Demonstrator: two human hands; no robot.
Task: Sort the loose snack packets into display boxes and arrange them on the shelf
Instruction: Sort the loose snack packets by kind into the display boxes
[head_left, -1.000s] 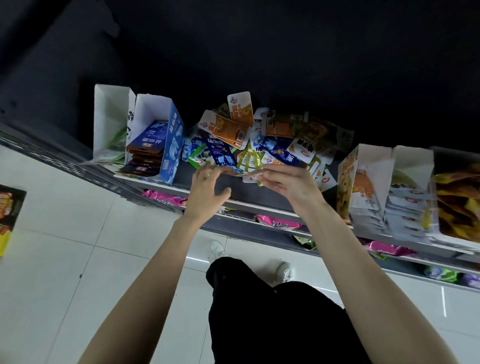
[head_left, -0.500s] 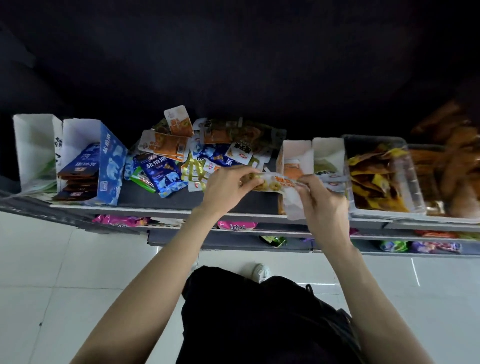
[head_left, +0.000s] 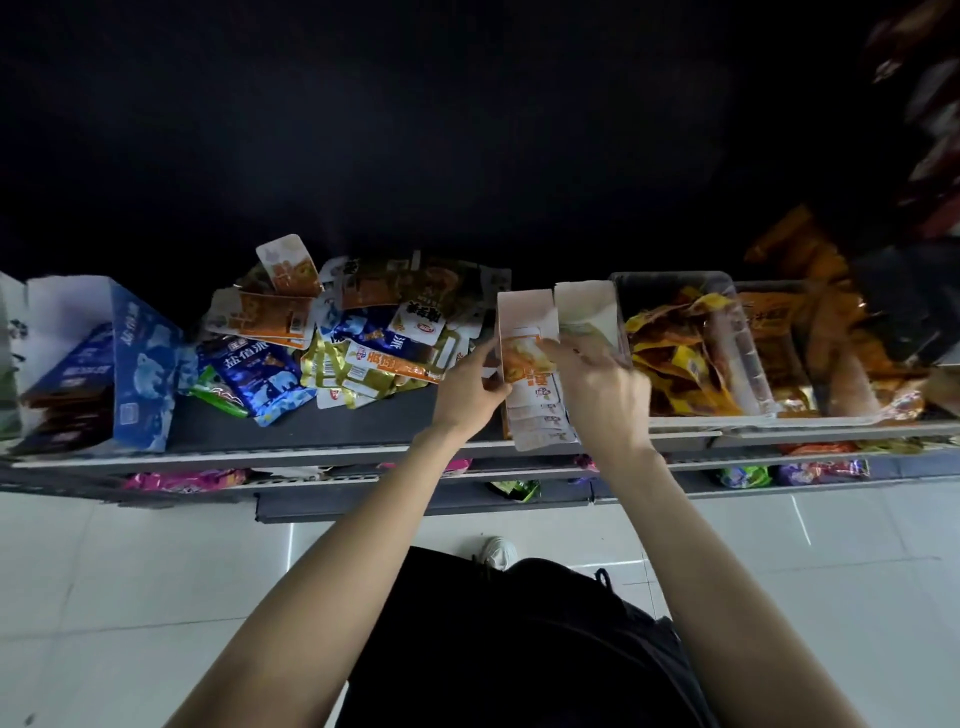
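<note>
The task appears partly complete. Both hands work at an open white and orange cardboard display box (head_left: 524, 322) on the dark shelf (head_left: 311, 431): the left hand (head_left: 470, 387) presses its fingers against the box's near side, and the right hand (head_left: 597, 384) pinches an orange and white snack packet (head_left: 522, 353) at the box mouth, above a row of like packets (head_left: 540, 415) already stacked inside. The grip of each is thus closed, the left on the box, the right on the packet. Left of the left hand, a heap of loose mixed foil packets (head_left: 337, 338) remains unsorted. Further left, a blue printed display box (head_left: 140, 364) holds dark blue packets. Right of the right hand, a second white box (head_left: 587, 306) holds pale packets, and beyond it a clear plastic bin (head_left: 727, 353) holds yellow and orange wrappers. Most sorting is judged outstanding.
</note>
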